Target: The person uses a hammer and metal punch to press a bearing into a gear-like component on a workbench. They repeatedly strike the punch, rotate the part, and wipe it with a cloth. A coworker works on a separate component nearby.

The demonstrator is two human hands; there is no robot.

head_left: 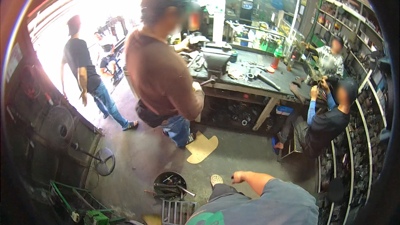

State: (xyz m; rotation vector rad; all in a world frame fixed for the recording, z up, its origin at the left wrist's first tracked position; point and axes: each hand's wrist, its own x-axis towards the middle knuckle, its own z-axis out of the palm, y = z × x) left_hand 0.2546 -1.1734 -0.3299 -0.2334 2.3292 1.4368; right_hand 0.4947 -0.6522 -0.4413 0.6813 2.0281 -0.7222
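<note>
The right hand (pixel 238 177), lower centre, is partly curled; whether it grips anything, I cannot tell. The left hand is out of view. Nearby, lower left of centre, a round black tub (pixel 156 178) holds assorted tools, a slim silver metal bar (pixel 187 191) slanting out toward lower right.

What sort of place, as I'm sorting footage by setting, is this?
Probably a repair workshop: a bench vise stands on a workbench with loose tools lying on it, and crowded shelves line the right side.
</note>
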